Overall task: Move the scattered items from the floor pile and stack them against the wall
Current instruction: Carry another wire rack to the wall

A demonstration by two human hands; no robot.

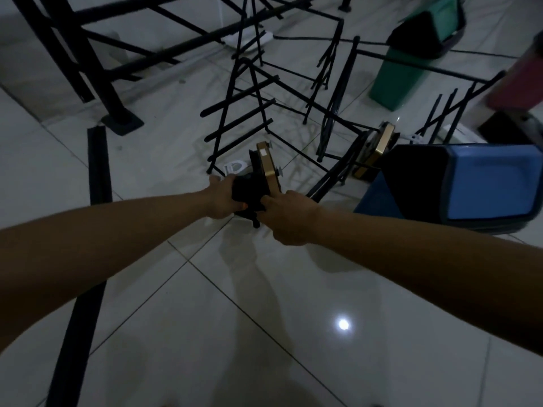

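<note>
Tiled floor (264,318) | both hands, left (221,198), right (286,217), clamped on gold-edged black item (261,180)

From my feed I see two bare forearms, no sleeves reaching into view, no watch, bracelet or ring that I can make out. The left hand (221,198) shows a thumbnail with an orange-red tint, maybe polish; the dim light leaves that unsure. The right hand (289,217) wears no glove, and its nails are hidden from me

Two hands (223,198) (286,217), two gold-edged items (267,168) (382,148), two bins, blue (482,183) and green (411,69)
</note>
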